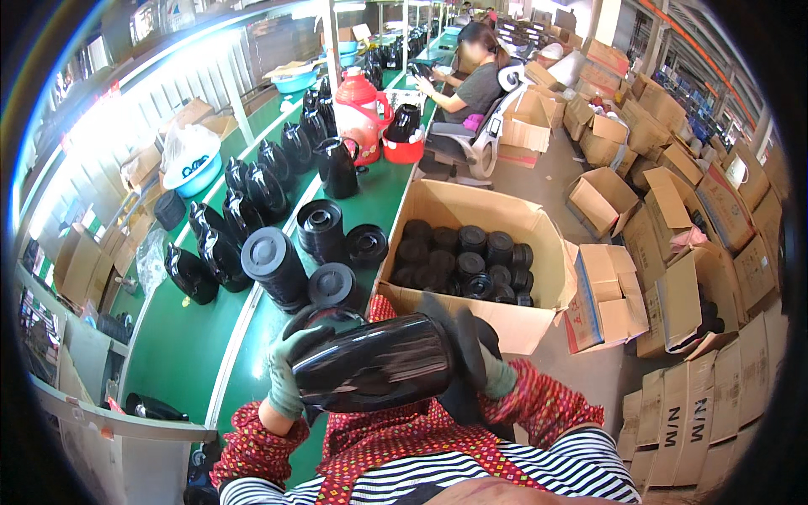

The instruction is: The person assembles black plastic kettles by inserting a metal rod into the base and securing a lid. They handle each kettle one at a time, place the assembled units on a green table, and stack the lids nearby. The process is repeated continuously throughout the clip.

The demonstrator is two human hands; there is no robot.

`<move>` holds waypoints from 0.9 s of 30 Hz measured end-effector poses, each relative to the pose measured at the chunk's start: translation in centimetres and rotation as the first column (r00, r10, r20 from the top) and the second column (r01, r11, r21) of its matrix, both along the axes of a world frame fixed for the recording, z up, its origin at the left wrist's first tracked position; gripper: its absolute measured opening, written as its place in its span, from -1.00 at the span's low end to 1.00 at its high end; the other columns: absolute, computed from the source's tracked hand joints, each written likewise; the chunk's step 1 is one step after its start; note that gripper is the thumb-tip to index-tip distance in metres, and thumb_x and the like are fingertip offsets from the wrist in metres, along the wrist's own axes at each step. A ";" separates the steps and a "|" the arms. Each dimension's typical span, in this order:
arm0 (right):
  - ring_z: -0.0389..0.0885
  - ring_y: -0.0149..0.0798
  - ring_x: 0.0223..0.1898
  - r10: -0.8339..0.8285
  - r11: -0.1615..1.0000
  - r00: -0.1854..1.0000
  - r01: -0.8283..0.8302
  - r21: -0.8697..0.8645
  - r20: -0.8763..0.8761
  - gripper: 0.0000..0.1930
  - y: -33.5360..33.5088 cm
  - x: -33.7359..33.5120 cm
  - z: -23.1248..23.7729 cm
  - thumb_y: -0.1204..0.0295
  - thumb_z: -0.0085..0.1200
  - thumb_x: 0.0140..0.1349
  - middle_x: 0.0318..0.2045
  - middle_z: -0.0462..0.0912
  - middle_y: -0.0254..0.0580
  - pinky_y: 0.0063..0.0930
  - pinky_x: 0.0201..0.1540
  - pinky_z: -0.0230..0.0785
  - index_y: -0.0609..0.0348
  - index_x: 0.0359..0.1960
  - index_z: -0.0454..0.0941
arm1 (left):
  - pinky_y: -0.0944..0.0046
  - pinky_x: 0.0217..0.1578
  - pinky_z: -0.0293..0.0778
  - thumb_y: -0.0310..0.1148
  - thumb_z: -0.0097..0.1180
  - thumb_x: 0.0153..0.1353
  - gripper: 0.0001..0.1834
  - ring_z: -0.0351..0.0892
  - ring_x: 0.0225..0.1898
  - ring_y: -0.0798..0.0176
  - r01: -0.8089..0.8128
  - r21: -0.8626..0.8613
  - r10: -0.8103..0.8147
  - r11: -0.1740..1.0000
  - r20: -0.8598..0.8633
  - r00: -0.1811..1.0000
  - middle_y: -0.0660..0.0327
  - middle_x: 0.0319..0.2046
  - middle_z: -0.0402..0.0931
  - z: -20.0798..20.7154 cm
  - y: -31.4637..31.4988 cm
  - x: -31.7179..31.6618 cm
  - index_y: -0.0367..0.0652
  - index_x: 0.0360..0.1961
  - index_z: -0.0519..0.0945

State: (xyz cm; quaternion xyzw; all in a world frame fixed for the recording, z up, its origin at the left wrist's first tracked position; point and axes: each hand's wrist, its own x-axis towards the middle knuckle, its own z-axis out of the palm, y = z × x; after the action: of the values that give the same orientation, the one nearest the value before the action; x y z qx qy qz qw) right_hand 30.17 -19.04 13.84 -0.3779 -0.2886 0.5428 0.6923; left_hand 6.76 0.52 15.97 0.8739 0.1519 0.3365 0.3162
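At the near end of the green bench (156,362), just in front of the wearer's body: one black jug (374,362), glossy, lying on its side in the air between two gloved hands.

Left hand (290,358) — partly curled, gripping the jug's left end, the thumb side uppermost. Right hand (473,349) — bent round the opposite end, holding it; some of its fingers are hidden, so their exact spread cannot be told. Both gloves show pale green at the wrist and dark over the fingers.

Containers, nearest first. Big carton (471,318), just beyond the right hand and beside the bench: flaps open, holding many round black caps (471,240), piled with some upright and some tilted. Small carton (606,311) stands just to its right; contents not readable. Open box (682,299) farther right holds dark pieces (711,320), too shaded to identify.

On the bench: blue basin (202,177) at the far left side, containing dark ring-like parts (195,165) beside clear plastic. Red basket (404,151) near the right edge, with a black item (404,122) standing in it; red flask (358,109) just to its left. Tall cap stack (278,265) upright near the left hand, rows of black jugs (265,189) behind.
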 end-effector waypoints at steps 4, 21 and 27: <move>0.49 -0.13 0.40 -0.239 0.936 0.916 0.130 0.326 0.322 -0.09 0.3 -1.8 -0.4 -0.30 -0.15 0.52 0.42 0.48 -0.01 -0.19 0.49 0.28 0.23 0.58 0.13 | 0.11 0.09 0.65 -0.40 0.53 0.00 -0.47 0.78 -0.01 0.02 0.168 -0.182 -0.152 0.969 0.099 0.983 -0.06 0.01 0.73 -4.2 0.2 -0.3 -0.33 0.04 0.73; 0.49 -0.18 0.39 0.051 0.997 0.994 -0.045 0.064 -0.095 -0.42 1.1 0.9 -11.1 0.12 -0.02 0.60 0.46 0.42 -0.08 -0.15 0.47 0.35 0.11 0.53 0.31 | 0.15 -0.11 0.70 -0.45 0.51 0.09 -0.56 0.79 -0.13 -0.05 0.231 0.243 -0.195 0.942 -0.165 0.967 -0.07 -0.14 0.73 4.9 -2.1 4.3 -0.27 0.03 0.73; 0.44 -0.14 0.43 0.041 0.951 0.979 -0.100 -0.291 -0.201 -0.32 -2.0 -0.3 -1.3 -0.04 -0.02 0.57 0.45 0.45 -0.04 -0.10 0.52 0.23 0.20 0.51 0.34 | 0.01 0.19 0.62 -0.36 0.40 0.29 -0.49 0.69 0.17 -0.01 0.239 -0.311 -0.270 0.920 -0.060 0.961 -0.08 0.31 0.55 -0.7 1.7 0.2 -0.32 0.22 0.63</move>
State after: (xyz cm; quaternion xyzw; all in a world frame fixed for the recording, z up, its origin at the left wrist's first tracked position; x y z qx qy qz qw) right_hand 29.88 -21.00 12.58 -0.4137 -0.1481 0.6388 0.6315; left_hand 6.99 2.25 15.24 0.8438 0.1023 0.2204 0.4784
